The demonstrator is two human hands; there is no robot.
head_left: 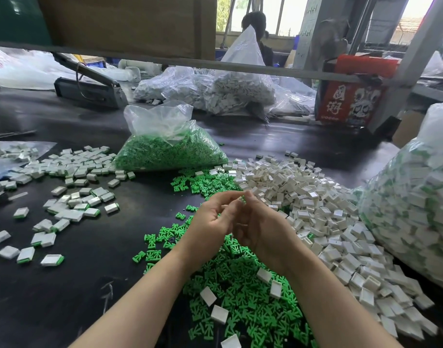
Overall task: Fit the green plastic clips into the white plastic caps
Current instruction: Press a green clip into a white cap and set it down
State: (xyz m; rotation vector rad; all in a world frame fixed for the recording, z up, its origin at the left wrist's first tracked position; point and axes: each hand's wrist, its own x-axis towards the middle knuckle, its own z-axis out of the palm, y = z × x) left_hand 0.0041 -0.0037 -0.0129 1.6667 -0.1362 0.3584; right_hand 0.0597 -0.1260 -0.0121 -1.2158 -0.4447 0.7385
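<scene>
At the lower centre of the frame, a heap of loose green plastic clips (243, 292) is spread over the dark worktop (64, 297), with a few white plastic caps (316, 212) lying on top of it. Above that heap, the left hand (210, 227) and right hand (260, 227) are brought together, fingers curled; a single green clip (243, 199) is pinched at the fingertips where the two grips meet, though which hand carries it cannot be told. The main pile of caps is banked to the right of the hands. At the left, assembled caps (72, 209) with green edges are scattered singly and in loose groups. At the right edge, a clear bag of assembled pieces (411, 217) is seen. Beyond the hands, at centre, an open clear bag of green clips (170, 149) is set on the worktop. Farther back, bags of white parts (230, 91), a red carton (351, 99) and a seated person (258, 33) are visible.
</scene>
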